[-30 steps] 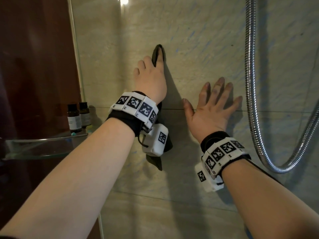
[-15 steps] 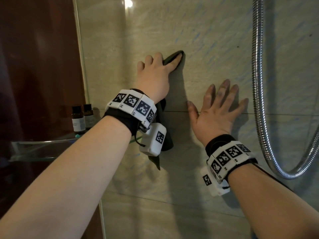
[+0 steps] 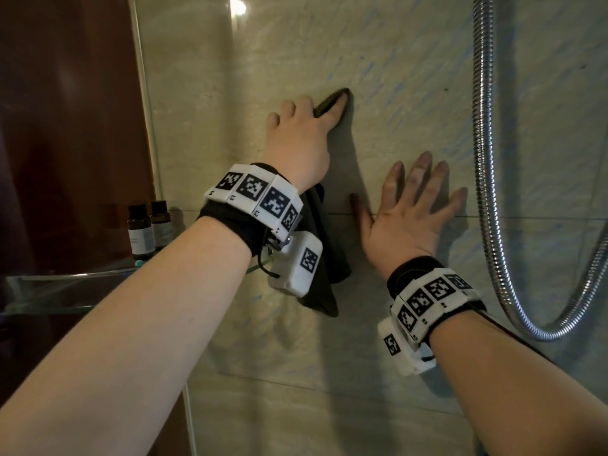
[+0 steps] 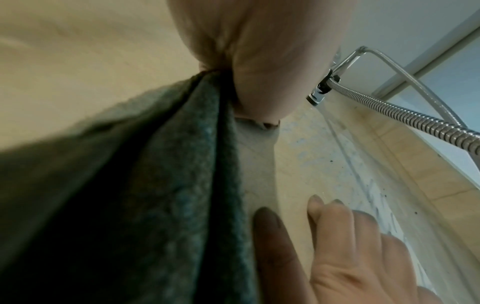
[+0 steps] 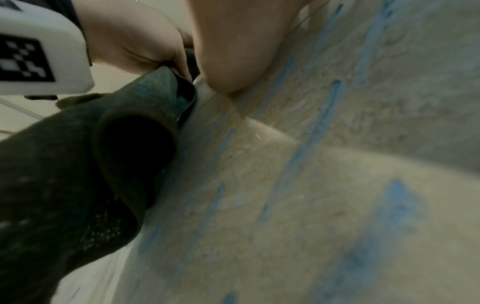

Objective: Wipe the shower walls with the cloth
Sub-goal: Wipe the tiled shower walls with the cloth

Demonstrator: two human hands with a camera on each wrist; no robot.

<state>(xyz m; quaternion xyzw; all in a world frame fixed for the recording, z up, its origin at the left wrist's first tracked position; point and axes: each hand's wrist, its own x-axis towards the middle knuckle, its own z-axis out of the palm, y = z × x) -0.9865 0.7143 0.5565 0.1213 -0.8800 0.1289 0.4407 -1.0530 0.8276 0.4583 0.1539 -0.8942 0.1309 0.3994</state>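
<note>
Here, the dark green fuzzy cloth (image 3: 324,258) lies flat against the beige stone shower wall (image 3: 411,77), and its loose end hangs down below the wrist. The left hand (image 3: 301,139) holds the cloth to the wall, with its fingers bent over the top of the cloth and one finger stretched out along it. Just beside the cloth, the right hand (image 3: 408,212) rests flat on the same wall with its fingers straight and spread apart, holding nothing. To the right hangs a shiny silver metal shower hose (image 3: 487,159). To the left, two small brown bottles (image 3: 148,230) stand on a clear glass shelf (image 3: 65,284).
</note>
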